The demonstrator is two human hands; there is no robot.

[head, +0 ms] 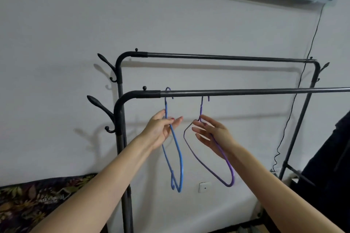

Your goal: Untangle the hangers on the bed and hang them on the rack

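Two hangers are up on the near rail (246,91) of the black rack (119,111), hooks over the bar and side by side. The blue hanger (179,157) hangs on the left, seen almost edge-on, its lower loop dangling well below the rail. The purple hanger (214,168) hangs just to its right, turned at an angle, the two frames apart.

The left hand (161,130) is at the blue hanger's neck, fingers (177,120) spread loosely with the wire running between them, touching it but not clamped. The right hand (212,134) is at the purple hanger's upper shoulder, fingers (198,130) splayed, thumb and forefinger lightly at the wire where neck meets frame, no firm grip.

Behind stands the rack's far rail (227,56), bare, with coat hooks (100,106) on the left post. A bed (28,198) with a dark leaf-patterned cover sits at lower left, a black cable (295,100) trails down the white wall, and a dark garment (329,166) hangs at far right.
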